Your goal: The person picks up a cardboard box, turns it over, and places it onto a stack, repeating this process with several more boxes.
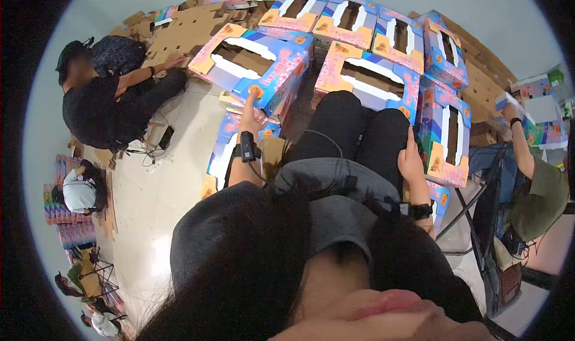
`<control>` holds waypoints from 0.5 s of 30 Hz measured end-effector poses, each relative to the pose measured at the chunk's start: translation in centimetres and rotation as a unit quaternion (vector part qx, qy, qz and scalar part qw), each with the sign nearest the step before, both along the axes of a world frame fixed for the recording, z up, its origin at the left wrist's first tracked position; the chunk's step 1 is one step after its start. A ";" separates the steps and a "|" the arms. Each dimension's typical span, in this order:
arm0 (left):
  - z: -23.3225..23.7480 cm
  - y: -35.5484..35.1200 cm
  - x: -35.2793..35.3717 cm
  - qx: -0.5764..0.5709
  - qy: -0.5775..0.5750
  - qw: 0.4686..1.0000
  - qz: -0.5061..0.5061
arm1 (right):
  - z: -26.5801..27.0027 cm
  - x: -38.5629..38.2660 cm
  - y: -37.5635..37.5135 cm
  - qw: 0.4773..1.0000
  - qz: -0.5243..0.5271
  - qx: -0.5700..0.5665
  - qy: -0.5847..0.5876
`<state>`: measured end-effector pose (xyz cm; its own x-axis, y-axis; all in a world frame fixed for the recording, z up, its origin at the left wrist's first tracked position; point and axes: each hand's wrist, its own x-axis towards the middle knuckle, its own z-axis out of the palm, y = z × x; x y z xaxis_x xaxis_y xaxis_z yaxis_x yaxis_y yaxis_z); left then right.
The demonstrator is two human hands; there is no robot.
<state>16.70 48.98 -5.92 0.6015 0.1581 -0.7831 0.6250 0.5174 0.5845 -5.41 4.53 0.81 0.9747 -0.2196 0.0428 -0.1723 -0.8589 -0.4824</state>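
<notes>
My left hand [250, 118] touches the near corner of a colourful printed carton [281, 80] with a cut-out top, one finger stretched up onto its orange mark. That carton sits on others, slightly turned. Its far side rests near a co-worker's hand. My right hand [409, 159] has its fingers stretched out flat, between my right knee and a stacked carton [446, 155]; nothing shows in it. Another open-topped carton [407, 83] lies just beyond my knees.
More printed cartons [344, 20] stand in rows ahead. Flat brown cardboard [182, 35] lies behind them. A person in black [99, 110] sits at left; at right a person in green [539, 191] handles a white-and-blue piece. A folding chair [479, 221] stands at right.
</notes>
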 end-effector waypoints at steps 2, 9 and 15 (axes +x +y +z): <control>-0.2 -0.1 -0.6 0.004 -0.032 0.999 -0.017 | -0.1 0.1 0.1 1.000 -0.008 0.006 -0.002; 0.0 0.4 -1.2 -0.069 -0.111 0.986 -0.099 | -0.6 -1.0 -0.2 0.999 -0.018 0.049 -0.014; 4.2 -1.8 -2.3 -0.098 -0.121 0.986 -0.059 | -1.3 -1.1 -0.5 0.997 -0.051 0.048 -0.040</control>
<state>14.35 47.17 -1.70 0.7795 -0.0646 -0.6231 0.5425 0.5669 0.6199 -6.46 4.06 -0.48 0.9415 -0.3239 0.0930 -0.2139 -0.7877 -0.5778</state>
